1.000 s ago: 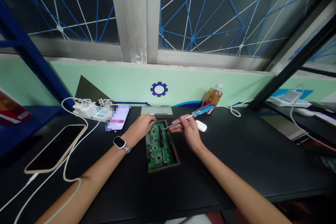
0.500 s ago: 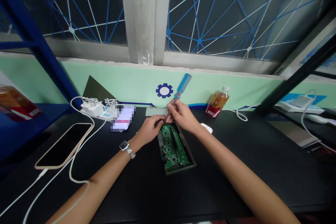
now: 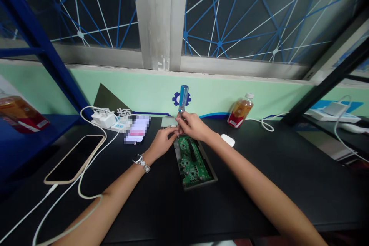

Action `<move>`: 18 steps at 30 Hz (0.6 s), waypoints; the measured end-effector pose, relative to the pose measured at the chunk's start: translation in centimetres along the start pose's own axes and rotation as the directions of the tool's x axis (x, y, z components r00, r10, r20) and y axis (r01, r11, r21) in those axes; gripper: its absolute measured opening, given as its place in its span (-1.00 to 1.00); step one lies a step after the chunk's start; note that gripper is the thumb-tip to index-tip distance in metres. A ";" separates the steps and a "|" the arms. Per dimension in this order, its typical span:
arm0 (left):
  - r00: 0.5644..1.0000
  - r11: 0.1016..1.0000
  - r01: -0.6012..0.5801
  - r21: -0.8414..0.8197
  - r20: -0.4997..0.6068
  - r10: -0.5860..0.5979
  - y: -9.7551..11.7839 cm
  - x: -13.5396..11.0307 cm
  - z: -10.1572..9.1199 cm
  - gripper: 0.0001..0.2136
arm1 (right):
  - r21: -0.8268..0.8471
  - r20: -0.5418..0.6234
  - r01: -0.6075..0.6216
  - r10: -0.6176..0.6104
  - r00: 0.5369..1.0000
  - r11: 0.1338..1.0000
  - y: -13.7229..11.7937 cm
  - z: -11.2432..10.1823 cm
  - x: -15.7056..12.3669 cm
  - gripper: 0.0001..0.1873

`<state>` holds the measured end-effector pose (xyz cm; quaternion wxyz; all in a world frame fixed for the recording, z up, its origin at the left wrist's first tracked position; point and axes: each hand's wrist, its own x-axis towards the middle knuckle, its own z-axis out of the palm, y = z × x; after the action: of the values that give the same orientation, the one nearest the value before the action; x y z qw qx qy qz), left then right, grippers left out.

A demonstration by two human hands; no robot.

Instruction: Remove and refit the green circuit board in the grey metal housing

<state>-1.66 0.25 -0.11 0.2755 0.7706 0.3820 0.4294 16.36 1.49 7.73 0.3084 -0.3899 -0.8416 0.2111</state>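
In the head view, a screwdriver [image 3: 183, 98] with a clear blue handle stands nearly upright, handle up. The fingers of my right hand [image 3: 192, 125] are closed round its shaft, below the handle. My left hand [image 3: 163, 141] is at the far left corner of a green circuit board [image 3: 193, 161] in a metal frame. Its thumb and forefinger are pinched together by the screwdriver's lower end; whatever is between them is hidden. The board lies flat on the black table, its far edge partly covered by my hands. I cannot make out the screwdriver's tip.
A phone [image 3: 75, 159] with a cable lies left, near a white power strip [image 3: 121, 123] and a blurred-out screen [image 3: 138, 128]. Right of the board are a white case [image 3: 227, 140] and a drink bottle [image 3: 240, 110]. A pale flat piece [image 3: 169, 122] lies behind my hands.
The screwdriver has swung from a rightward lean to nearly upright, its handle moving left. My right hand has turned with it. My left hand stays at the board's corner.
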 end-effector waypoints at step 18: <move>0.999 1.000 0.011 0.004 -0.045 -0.011 0.1 0.1 0.3 -0.83 | 0.068 -0.005 0.059 -0.059 0.998 0.996 0.8 0.0 0.2 -0.82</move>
<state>-1.33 0.26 -0.15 0.2678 0.7592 0.3931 0.4443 16.68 2.12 7.38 0.3291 -0.3545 -0.8445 0.2300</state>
